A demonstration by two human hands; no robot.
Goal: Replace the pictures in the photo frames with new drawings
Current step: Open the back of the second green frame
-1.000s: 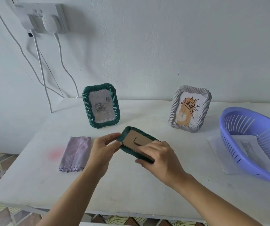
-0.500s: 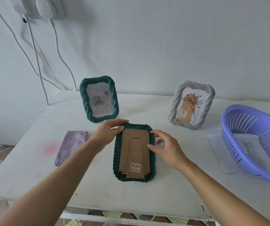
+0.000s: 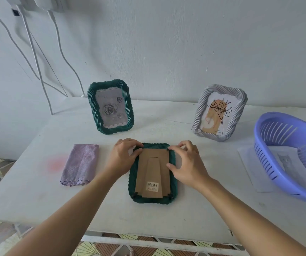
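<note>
The left hand (image 3: 124, 157) and right hand (image 3: 187, 163) curl their fingertips onto the far corners of the green frame (image 3: 175, 185), which lies face down mid-table (image 3: 213, 215) near the front edge, cardboard back (image 3: 153, 163) up. They appear to be opening it. Next, the black clips (image 3: 170, 196) likely need turning aside.

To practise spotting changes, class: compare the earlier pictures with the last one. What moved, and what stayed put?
The face-down frame, held tilted above the table by both hands a second ago, now lies flat on it, cardboard back up. The left hand and right hand shifted to its top corners, fingers curled there. The standing green frame, grey frame, purple cloth and basket stayed put.
</note>
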